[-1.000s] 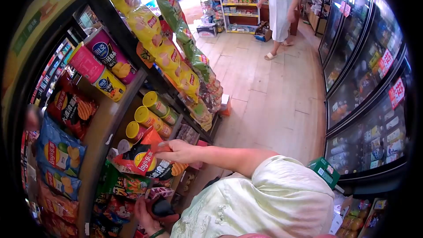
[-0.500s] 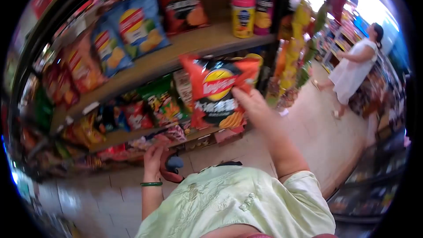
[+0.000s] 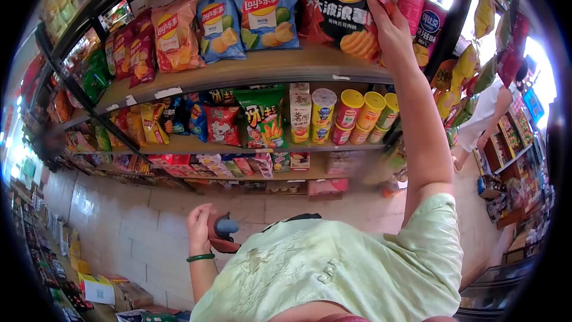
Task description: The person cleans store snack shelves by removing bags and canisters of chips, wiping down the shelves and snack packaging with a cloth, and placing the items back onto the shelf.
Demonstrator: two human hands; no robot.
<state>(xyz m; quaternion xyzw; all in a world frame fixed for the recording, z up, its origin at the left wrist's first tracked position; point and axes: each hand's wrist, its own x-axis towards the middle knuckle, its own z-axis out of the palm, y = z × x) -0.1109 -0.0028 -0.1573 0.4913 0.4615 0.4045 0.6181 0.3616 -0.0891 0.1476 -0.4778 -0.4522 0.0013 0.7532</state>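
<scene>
My right hand (image 3: pixel 393 30) grips the right edge of a red and black Lay's chip bag (image 3: pixel 344 9), held upright at the upper shelf (image 3: pixel 322 62), in front of pink and purple canisters. Two blue Lay's bags (image 3: pixel 262 12) and an orange one (image 3: pixel 177 33) stand to its left on that shelf. My left hand (image 3: pixel 199 226), with a green bangle at the wrist, hangs low beside a brown object with a grey-blue part (image 3: pixel 223 226). Its fingers are curled, and whether they hold anything is hard to make out.
Below, a shelf carries a green snack bag (image 3: pixel 262 116) and several yellow-lidded cans (image 3: pixel 351 107). Snack strips (image 3: pixel 465 74) hang at the right shelf post. Beyond them stands a person in white (image 3: pixel 491 107). Cartons (image 3: pixel 128 295) lie at the lower left.
My right hand has raised the red and black bag from beside the lower shelf to the upper shelf. The view has swung left to face the shelves, and the person in white appears farther right.
</scene>
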